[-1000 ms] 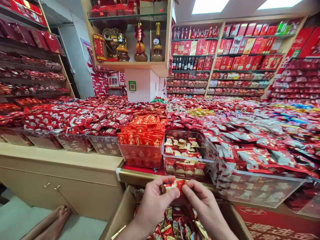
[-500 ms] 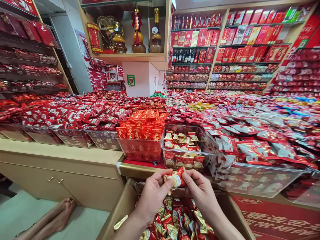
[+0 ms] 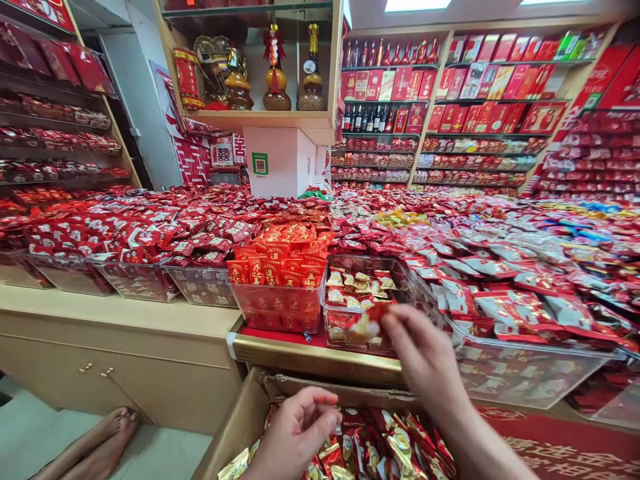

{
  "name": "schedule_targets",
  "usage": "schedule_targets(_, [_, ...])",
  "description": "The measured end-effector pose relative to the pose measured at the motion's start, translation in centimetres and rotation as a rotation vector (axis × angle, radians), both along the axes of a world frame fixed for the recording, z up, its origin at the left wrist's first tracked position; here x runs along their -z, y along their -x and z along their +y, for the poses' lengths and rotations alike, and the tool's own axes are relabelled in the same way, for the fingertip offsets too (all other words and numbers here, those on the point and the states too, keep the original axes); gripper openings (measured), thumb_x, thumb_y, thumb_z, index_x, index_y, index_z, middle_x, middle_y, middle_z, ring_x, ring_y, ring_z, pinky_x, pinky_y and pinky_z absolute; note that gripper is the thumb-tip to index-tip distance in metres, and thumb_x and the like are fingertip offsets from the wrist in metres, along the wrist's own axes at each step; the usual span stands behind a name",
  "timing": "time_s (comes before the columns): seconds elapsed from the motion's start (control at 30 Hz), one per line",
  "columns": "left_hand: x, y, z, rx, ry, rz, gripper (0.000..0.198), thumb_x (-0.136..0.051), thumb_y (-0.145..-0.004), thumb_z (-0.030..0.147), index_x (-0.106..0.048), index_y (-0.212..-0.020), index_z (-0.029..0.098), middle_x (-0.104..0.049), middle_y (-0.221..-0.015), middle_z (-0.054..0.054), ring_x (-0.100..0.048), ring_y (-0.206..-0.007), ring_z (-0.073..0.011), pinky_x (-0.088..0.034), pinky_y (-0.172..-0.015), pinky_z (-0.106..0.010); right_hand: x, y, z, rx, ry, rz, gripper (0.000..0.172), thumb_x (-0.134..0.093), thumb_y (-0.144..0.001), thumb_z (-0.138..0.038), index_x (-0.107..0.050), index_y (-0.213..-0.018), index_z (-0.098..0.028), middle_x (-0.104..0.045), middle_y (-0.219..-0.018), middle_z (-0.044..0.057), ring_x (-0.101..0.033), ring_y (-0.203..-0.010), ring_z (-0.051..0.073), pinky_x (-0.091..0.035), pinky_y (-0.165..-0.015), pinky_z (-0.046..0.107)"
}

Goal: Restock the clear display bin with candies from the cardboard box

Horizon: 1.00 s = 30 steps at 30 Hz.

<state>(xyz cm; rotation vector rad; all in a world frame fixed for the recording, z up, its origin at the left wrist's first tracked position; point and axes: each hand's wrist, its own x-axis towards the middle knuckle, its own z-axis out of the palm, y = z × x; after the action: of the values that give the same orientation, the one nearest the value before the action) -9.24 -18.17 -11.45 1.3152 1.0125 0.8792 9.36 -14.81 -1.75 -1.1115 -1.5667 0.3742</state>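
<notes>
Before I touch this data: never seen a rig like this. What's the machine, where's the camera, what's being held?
There's no machine: these are a person's two bare hands, filmed by one head-worn camera looking forward and down. The right hand pinches a small wrapped packet, blurred, in front of a clear bin of similar packets. The left hand shows nothing in its fingers, loosely curled above an open cardboard box of wrapped packets. More clear bins full of packets stand along the beige counter.

Right forearm point(image 3: 493, 437) bare; left grip point(image 3: 295, 430) and right grip point(image 3: 425, 350) bare-fingered.
</notes>
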Motion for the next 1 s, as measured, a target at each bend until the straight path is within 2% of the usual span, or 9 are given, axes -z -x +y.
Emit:
schedule_targets(0.07, [2.0, 0.8, 0.1, 0.078, -0.013, 0.251, 0.023, -0.053, -0.072, 0.029, -0.057, -0.089, 0.016, -0.063, -0.081, -0.005, -0.056, -0.074, -0.0153, -0.042, -0.067, -0.023, -3.2, -0.9, 3.1, 0.155, -0.032, -0.159, 0.02, -0.041, -0.08, -0.03, -0.055, -0.085, -0.017, -0.058, -0.071, 0.003, -0.05, -0.063, 0.012, -0.038, -0.058, 0.022])
schedule_targets(0.13, [4.0, 1.5, 0.1, 0.142, -0.062, 0.456, 0.02, -0.05, -0.071, 0.024, -0.059, -0.087, 0.018, -0.063, -0.08, -0.002, -0.056, -0.073, -0.0147, -0.041, -0.065, -0.021, -5.2, -1.5, 6.7, 0.249, 0.06, -0.381, 0.021, -0.04, -0.079, -0.027, -0.058, -0.084, -0.017, -0.061, -0.072, 0.005, -0.053, -0.065, 0.014, -0.037, -0.059, 0.022])
schedule_targets(0.2, [5.2, 2.1, 0.0, 0.237, -0.099, 0.579, 0.021, -0.047, -0.07, 0.021, -0.06, -0.086, 0.02, -0.063, -0.077, 0.0, -0.056, -0.071, -0.0139, -0.04, -0.062, -0.02, -5.7, -1.8, 9.9, 0.295, 0.196, -0.607, 0.02, -0.042, -0.077, -0.023, -0.06, -0.083, -0.016, -0.063, -0.077, 0.008, -0.055, -0.071, 0.017, -0.037, -0.061, 0.023])
schedule_targets(0.3, [5.7, 2.5, -0.3, 0.329, -0.146, 0.689, 0.023, -0.047, -0.069, 0.022, -0.061, -0.088, 0.022, -0.064, -0.078, 0.001, -0.056, -0.07, -0.0136, -0.039, -0.06, -0.019, -5.0, -1.7, 12.5, 0.279, 0.361, -0.877, 0.021, -0.044, -0.074, -0.018, -0.062, -0.085, -0.017, -0.064, -0.083, 0.009, -0.057, -0.076, 0.019, -0.037, -0.062, 0.024])
schedule_targets(0.37, [5.6, 2.6, -0.4, 0.329, -0.184, 0.738, 0.023, -0.047, -0.069, 0.024, -0.061, -0.088, 0.023, -0.064, -0.08, 0.001, -0.055, -0.072, -0.0138, -0.038, -0.062, -0.019, -4.5, -1.5, 12.6, 0.254, 0.43, -1.034, 0.025, -0.042, -0.073, -0.016, -0.062, -0.088, -0.016, -0.064, -0.086, 0.01, -0.058, -0.077, 0.02, -0.038, -0.062, 0.024])
schedule_targets(0.5, [5.8, 2.6, -0.4, 0.343, -0.202, 0.763, 0.022, -0.048, -0.07, 0.025, -0.061, -0.086, 0.023, -0.064, -0.08, 0.001, -0.055, -0.072, -0.0143, -0.038, -0.062, -0.019, -4.4, -1.2, 11.0, 0.194, 0.528, -1.239, 0.027, -0.043, -0.07, -0.009, -0.063, -0.088, -0.012, -0.064, -0.089, 0.013, -0.058, -0.08, 0.021, -0.039, -0.062, 0.024])
schedule_targets(0.67, [6.4, 2.6, -0.3, 0.387, -0.19, 0.761, 0.023, -0.048, -0.069, 0.025, -0.062, -0.088, 0.025, -0.064, -0.079, 0.001, -0.056, -0.072, -0.0149, -0.038, -0.061, -0.02, -4.7, -1.1, 9.6, 0.105, 0.59, -1.287, 0.026, -0.046, -0.068, -0.007, -0.065, -0.085, -0.013, -0.065, -0.085, 0.011, -0.059, -0.077, 0.019, -0.039, -0.059, 0.022])
schedule_targets(0.87, [6.5, 2.8, -0.4, 0.411, -0.18, 0.79, 0.021, -0.048, -0.069, 0.027, -0.062, -0.084, 0.023, -0.063, -0.074, 0.001, -0.053, -0.065, -0.0129, -0.035, -0.055, -0.019, -4.1, -1.4, 9.6, 0.049, 0.606, -1.29, 0.025, -0.05, -0.066, -0.009, -0.065, -0.085, -0.014, -0.065, -0.083, 0.01, -0.059, -0.074, 0.019, -0.039, -0.057, 0.022])
schedule_targets(1.0, [6.5, 2.9, -0.5, 0.393, -0.178, 0.782, 0.021, -0.048, -0.068, 0.026, -0.061, -0.084, 0.024, -0.062, -0.076, 0.001, -0.052, -0.067, -0.0134, -0.036, -0.057, -0.019, -4.3, -1.4, 9.5, 0.01, 0.639, -1.303, 0.023, -0.052, -0.064, -0.01, -0.067, -0.082, -0.013, -0.066, -0.081, 0.01, -0.059, -0.074, 0.019, -0.039, -0.057, 0.022])
